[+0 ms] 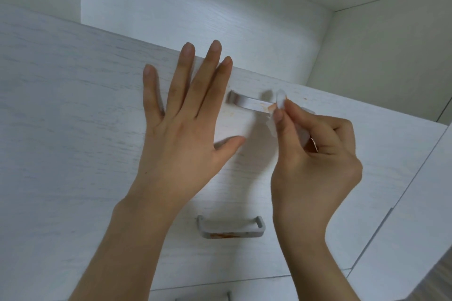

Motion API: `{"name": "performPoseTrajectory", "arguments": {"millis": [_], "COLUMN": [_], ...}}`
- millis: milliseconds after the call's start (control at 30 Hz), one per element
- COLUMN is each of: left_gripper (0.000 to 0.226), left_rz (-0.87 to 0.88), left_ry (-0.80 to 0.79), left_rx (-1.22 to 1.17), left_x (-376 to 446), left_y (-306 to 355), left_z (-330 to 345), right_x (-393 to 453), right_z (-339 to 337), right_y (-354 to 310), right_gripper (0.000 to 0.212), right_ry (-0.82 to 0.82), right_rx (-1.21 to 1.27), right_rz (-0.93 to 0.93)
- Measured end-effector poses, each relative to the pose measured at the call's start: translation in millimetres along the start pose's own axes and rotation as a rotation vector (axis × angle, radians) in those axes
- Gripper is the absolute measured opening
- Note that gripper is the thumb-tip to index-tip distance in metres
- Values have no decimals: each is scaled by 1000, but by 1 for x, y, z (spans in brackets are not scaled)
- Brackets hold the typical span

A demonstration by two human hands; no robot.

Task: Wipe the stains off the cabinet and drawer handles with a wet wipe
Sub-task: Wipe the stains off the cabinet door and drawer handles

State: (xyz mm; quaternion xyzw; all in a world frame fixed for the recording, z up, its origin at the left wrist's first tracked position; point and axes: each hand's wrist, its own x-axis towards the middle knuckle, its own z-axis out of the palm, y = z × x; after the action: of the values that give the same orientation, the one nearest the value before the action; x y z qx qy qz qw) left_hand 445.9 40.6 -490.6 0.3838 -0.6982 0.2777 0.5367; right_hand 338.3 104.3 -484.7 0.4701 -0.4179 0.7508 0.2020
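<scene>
1. The white wood-grain drawer front [73, 105] took up most of the view, and the left hand [181, 129] lay flat against it with fingers straight and spread, holding nothing.
2. The right hand [315, 161] sat just right of the left one, fingers curled, pinching a small crumpled wet wipe [277, 110] between thumb and fingertips.
3. The upper handle [247, 102], a silvery bar, ran between the two hands. It had an orange-ish smear near its right end, right where the wipe touched it. A couple of tiny orange specks dotted the front just past the wipe too.
4. The lower handle [231, 227] was below both hands, between the wrists, same silver style, with a rusty orange stain [221, 234] along its bottom edge. Nothing was touching it.
5. A third handle [203, 297] peeked in at the very bottom, under the left forearm, mostly cut off by the frame.
6. The right hand covered the upper handle's right end, and most of the wipe was tucked inside the fingers, so I couldn't tell how it was folded.
</scene>
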Motion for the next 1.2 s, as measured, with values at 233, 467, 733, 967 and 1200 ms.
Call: {"name": "performPoseTrajectory", "arguments": {"millis": [233, 467, 733, 967, 1200], "left_gripper": [94, 94, 89, 91, 90], "left_rz": [3, 16, 25, 35, 49], "left_ry": [7, 16, 39, 14, 48], "left_rx": [14, 41, 48, 50, 80], "left_x": [0, -1, -4, -6, -8], "left_y": [0, -1, -4, -7, -10], "left_z": [0, 1, 2, -3, 1], "right_x": [0, 2, -9, 3, -7], "right_z": [1, 2, 13, 0, 12], "right_y": [-2, -6, -11, -3, -6], "right_gripper": [17, 13, 15, 12, 10], "right_ry": [14, 101, 56, 134, 8], "right_rx": [114, 191, 192, 214, 140], "right_rz": [204, 275, 231, 291, 174]}}
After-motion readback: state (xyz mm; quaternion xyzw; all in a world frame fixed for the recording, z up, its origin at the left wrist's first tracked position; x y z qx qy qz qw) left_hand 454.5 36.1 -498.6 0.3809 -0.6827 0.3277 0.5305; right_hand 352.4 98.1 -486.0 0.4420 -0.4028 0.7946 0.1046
